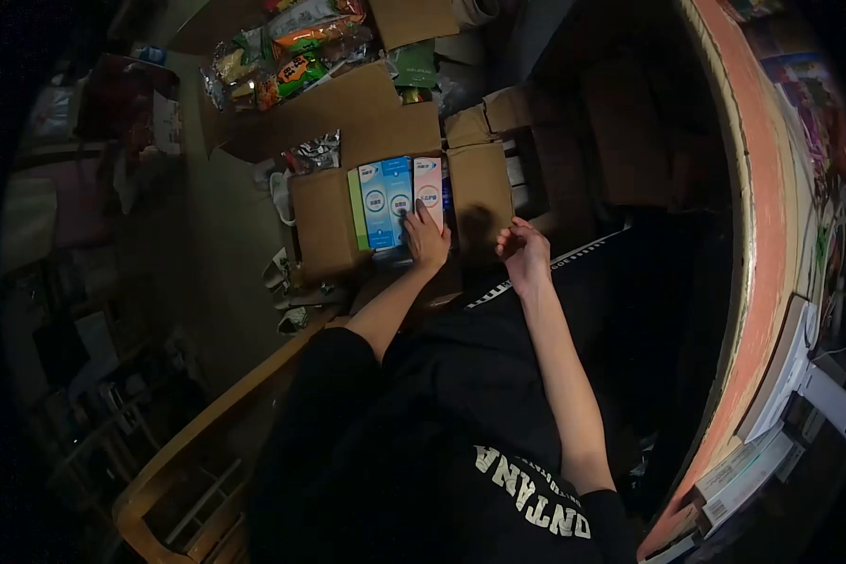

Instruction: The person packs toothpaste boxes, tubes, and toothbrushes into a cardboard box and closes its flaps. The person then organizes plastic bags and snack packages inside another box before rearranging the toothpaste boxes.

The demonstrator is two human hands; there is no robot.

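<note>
Several slim packaged boxes stand side by side in an open cardboard box (324, 221): a blue-and-white box (376, 209), a second blue box (398, 179), and a pink-and-white box (428, 171). A green edge (358, 211) shows at their left. My left hand (428, 244) lies over the lower part of the blue and pink boxes, fingers spread and touching their fronts. Just right of the carton flap (480, 193), my right hand (526, 249) hangs in the air, palm turned up and fingers loosely bent, with nothing visible in it.
Colourful snack bags (296, 61) fill another carton at the top. A wooden chair arm (226, 399) curves at lower left. At right runs a long pink-edged counter (757, 235) with flat white boxes (752, 470) beside it. The surroundings are dim.
</note>
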